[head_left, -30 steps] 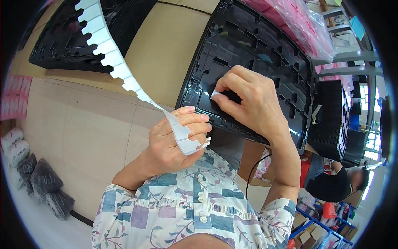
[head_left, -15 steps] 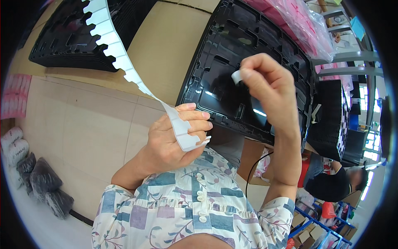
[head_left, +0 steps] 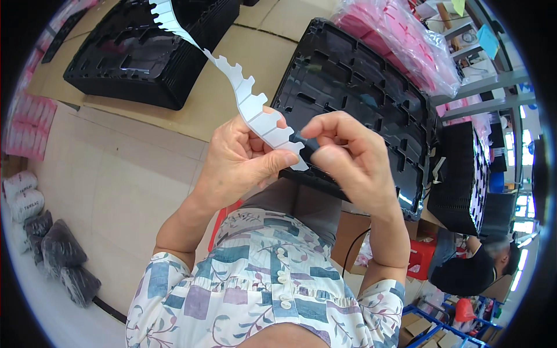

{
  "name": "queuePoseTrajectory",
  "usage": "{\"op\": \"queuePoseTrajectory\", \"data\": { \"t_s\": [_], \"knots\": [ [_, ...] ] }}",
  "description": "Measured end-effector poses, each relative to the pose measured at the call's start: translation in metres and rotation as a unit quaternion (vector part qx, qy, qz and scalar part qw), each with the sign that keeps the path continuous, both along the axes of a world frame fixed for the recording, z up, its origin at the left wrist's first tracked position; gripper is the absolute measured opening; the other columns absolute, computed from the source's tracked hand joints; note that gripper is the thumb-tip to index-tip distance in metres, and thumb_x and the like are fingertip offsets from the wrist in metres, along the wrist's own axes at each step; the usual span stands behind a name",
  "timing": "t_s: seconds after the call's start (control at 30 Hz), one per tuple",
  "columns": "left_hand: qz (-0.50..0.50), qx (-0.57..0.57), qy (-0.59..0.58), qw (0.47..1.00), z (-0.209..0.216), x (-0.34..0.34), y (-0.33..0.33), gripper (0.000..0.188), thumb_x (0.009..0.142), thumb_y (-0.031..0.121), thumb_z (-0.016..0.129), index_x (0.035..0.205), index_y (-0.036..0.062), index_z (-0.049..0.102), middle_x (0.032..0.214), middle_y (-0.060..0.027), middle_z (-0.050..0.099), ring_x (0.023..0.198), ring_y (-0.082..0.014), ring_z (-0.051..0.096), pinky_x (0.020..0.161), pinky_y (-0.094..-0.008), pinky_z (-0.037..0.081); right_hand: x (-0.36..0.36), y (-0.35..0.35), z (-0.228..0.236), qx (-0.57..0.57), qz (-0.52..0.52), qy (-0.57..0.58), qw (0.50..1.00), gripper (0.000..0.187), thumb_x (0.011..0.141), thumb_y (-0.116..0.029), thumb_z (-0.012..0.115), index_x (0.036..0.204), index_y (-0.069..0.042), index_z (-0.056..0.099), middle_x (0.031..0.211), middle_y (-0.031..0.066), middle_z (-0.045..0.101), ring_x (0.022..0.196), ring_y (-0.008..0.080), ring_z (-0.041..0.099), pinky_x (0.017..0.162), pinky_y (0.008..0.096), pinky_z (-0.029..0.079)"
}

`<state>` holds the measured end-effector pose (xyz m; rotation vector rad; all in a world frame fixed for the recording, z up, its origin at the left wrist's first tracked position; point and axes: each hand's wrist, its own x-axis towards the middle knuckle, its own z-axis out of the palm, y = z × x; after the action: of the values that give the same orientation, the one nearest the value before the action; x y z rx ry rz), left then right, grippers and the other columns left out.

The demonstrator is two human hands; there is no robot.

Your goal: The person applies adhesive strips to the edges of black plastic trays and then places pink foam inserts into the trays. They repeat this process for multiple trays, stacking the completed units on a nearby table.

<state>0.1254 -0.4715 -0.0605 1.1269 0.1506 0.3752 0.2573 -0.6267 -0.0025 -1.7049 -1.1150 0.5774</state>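
Observation:
My left hand [head_left: 241, 153] pinches a long white strip of label backing [head_left: 252, 107] between thumb and fingers, close to its lower end. One edge of the strip is notched, and the rest curves away to the upper left. Right at that end, my right hand [head_left: 351, 156] is closed, with thumb and forefinger on a small dark piece [head_left: 309, 145]; its exact kind is blurred. Beneath and beyond both hands lies a black plastic tray [head_left: 325, 75] with moulded ribs and recesses.
A stack of black trays [head_left: 133, 64] stands at the left on the brown tabletop [head_left: 249, 52]. Pink items in clear plastic [head_left: 400, 40] lie behind the tray. More stacked black trays [head_left: 461, 174] are at the right, near a person in dark clothes [head_left: 470, 269]. Bags [head_left: 61, 249] sit on the floor at left.
My right hand has come left from over the tray to the strip's end, and the small white piece in its fingers is gone from sight. My left hand has risen and turned the strip.

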Motion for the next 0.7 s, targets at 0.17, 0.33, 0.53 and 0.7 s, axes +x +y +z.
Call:
{"op": "queuePoseTrajectory", "data": {
  "t_s": [0.17, 0.33, 0.53, 0.7],
  "knots": [
    [0.012, 0.046, -0.025, 0.999, 0.007, -0.001, -0.001, 0.027, 0.085, -0.002, 0.073, 0.106, 0.0015, 0.057, 0.079, -0.0068, 0.064, 0.055, -0.0070, 0.057, 0.044, -0.0202, 0.045, -0.007, 0.011, 0.005, 0.024, -0.005, -0.119, 0.993, 0.014, 0.080, -0.011, 0.079, 0.086, -0.001, 0.070, 0.067, 0.0015, 0.054, 0.057, 0.0085, 0.047, 0.051, 0.0262, 0.039],
    [-0.026, -0.025, -0.013, 0.999, 0.004, 0.003, 0.007, 0.012, 0.091, 0.005, 0.068, 0.100, -0.0009, 0.063, 0.071, -0.0040, 0.064, 0.051, -0.0054, 0.055, 0.045, -0.0202, 0.043, -0.005, 0.005, 0.007, 0.014, -0.028, -0.153, 0.988, 0.011, 0.078, -0.006, 0.077, 0.083, -0.001, 0.069, 0.066, 0.0022, 0.052, 0.055, 0.0116, 0.049, 0.050, 0.0264, 0.039],
    [0.064, 0.035, -0.031, 0.997, 0.004, 0.021, -0.009, 0.008, 0.094, 0.008, 0.066, 0.095, -0.0005, 0.065, 0.073, -0.0029, 0.063, 0.056, -0.0048, 0.056, 0.049, -0.0206, 0.043, -0.010, -0.002, -0.004, 0.188, 0.035, -0.672, 0.715, 0.018, 0.062, -0.009, 0.067, 0.078, -0.001, 0.065, 0.067, 0.0006, 0.043, 0.055, 0.0110, 0.049, 0.047, 0.0248, 0.040],
    [0.148, 0.202, -0.077, 0.965, -0.003, 0.015, -0.005, 0.009, 0.096, 0.008, 0.065, 0.094, -0.0009, 0.065, 0.078, -0.0012, 0.063, 0.065, -0.0048, 0.056, 0.057, -0.0207, 0.044, 0.003, 0.002, 0.024, 0.126, 0.022, -0.400, 0.908, 0.009, 0.078, -0.008, 0.064, 0.081, 0.000, 0.066, 0.070, 0.0033, 0.054, 0.057, 0.0132, 0.054, 0.049, 0.0264, 0.043]
  ]
}}
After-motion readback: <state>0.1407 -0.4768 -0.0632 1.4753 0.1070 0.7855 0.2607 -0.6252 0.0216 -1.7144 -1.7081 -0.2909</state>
